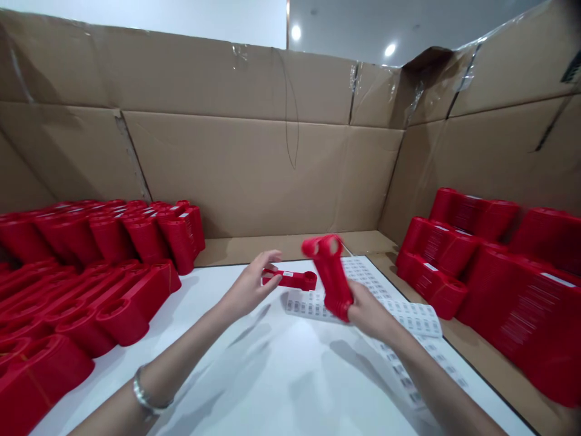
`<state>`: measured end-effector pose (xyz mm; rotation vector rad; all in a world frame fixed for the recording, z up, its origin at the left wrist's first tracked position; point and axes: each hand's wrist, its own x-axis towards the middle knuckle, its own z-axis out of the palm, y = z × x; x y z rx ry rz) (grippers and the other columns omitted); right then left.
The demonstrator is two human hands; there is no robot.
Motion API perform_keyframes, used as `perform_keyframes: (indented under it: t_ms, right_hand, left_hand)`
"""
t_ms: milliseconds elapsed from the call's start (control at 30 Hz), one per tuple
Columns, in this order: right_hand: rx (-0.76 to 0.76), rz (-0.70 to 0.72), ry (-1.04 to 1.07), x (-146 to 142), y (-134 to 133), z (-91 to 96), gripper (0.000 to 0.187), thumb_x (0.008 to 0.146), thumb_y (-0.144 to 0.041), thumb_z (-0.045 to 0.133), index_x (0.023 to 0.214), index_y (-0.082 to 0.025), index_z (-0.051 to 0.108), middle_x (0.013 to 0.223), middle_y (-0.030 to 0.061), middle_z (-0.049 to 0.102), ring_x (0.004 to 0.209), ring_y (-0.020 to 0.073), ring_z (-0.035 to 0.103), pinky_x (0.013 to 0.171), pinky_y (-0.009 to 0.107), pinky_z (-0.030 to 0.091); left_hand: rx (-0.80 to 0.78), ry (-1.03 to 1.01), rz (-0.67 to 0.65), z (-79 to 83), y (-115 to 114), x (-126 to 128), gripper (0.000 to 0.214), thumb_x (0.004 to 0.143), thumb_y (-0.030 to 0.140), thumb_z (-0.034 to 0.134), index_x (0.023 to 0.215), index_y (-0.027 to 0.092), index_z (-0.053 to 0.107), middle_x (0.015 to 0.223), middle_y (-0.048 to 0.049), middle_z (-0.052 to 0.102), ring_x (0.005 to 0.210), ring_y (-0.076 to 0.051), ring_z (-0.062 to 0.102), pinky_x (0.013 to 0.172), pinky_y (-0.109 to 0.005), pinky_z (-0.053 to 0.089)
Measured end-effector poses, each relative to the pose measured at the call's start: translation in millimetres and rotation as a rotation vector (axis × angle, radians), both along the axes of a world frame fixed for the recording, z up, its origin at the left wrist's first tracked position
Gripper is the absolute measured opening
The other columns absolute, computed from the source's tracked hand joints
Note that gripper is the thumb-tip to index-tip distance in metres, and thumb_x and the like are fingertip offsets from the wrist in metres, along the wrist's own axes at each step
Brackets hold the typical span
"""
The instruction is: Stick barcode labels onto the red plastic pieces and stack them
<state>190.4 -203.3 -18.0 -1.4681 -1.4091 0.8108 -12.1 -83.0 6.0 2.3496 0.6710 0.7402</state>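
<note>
Well clear of stacks, right fingers grip piece.

I take the label sheet as my landmark; it lies on the tabletop. Well to its left stand rows of pieces, one group behind another. To its right, past the tabletop's edge, stacked pieces rest on the cardboard base. A cardboard wall stands behind it. My left hand is left of it, at a single piece; my right hand holds another piece above it.
</note>
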Motion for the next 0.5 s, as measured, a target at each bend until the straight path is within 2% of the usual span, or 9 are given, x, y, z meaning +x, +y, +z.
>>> perform_keyframes:
  t_ms: [67,167,233,333,433,500]
  right_hand:
    - [0.036,-0.099,0.084,13,6,2.2,0.005,0.065,-0.013,0.046,0.068,-0.016,0.045,0.063,-0.0005,0.049,0.056,0.0115,0.046,0.05,0.022,0.036]
    - [0.048,-0.172,0.121,24,12,-1.3,0.007,0.064,-0.017,0.049,0.071,-0.016,0.047,0.064,0.0002,0.051,0.061,0.0146,0.052,0.053,0.025,0.04]
    - [0.042,-0.171,0.142,22,13,-3.3,0.008,0.062,-0.017,0.05,0.07,-0.016,0.047,0.061,0.0002,0.052,0.061,0.016,0.054,0.054,0.026,0.041]
    - [0.019,-0.118,0.171,6,8,-1.7,0.009,0.062,-0.016,0.047,0.071,-0.015,0.048,0.061,0.0006,0.053,0.059,0.0155,0.054,0.054,0.026,0.042]
    - [-0.037,-0.023,0.206,-16,-1,-1.0,0.012,0.062,-0.014,0.045,0.074,-0.016,0.047,0.061,-0.0012,0.051,0.055,0.0122,0.049,0.048,0.023,0.038]
    - [-0.088,0.097,0.235,-30,-7,-4.2,0.01,0.063,-0.011,0.043,0.072,-0.016,0.044,0.06,-0.0027,0.046,0.053,0.0093,0.043,0.046,0.021,0.032]
  left_hand:
    - [0.091,0.057,0.068,-21.0,3,17,0.034,0.089,0.027,0.04,0.122,0.017,0.042,0.118,-0.01,0.052,0.104,-0.02,0.051,0.088,-0.035,0.042]
    - [0.267,0.258,-0.01,-46.4,2,38,0.037,0.085,0.025,0.048,0.121,0.018,0.046,0.115,-0.0094,0.055,0.105,-0.024,0.049,0.087,-0.039,0.04]
    - [0.298,0.36,-0.027,-53.9,1,41,0.035,0.082,0.026,0.054,0.116,0.018,0.051,0.114,-0.0092,0.055,0.104,-0.026,0.049,0.085,-0.04,0.04]
    - [0.263,0.438,-0.029,-53.1,1,26,0.031,0.081,0.029,0.056,0.11,0.017,0.056,0.11,-0.0087,0.056,0.101,-0.026,0.049,0.085,-0.038,0.039]
    - [0.223,0.485,-0.035,-45.2,0,-9,0.032,0.082,0.029,0.053,0.113,0.022,0.055,0.109,-0.0065,0.054,0.1,-0.024,0.048,0.085,-0.038,0.037]
    - [0.206,0.53,-0.025,-38.8,-3,-33,0.034,0.082,0.028,0.052,0.116,0.025,0.054,0.108,-0.0053,0.054,0.097,-0.024,0.048,0.086,-0.039,0.036]
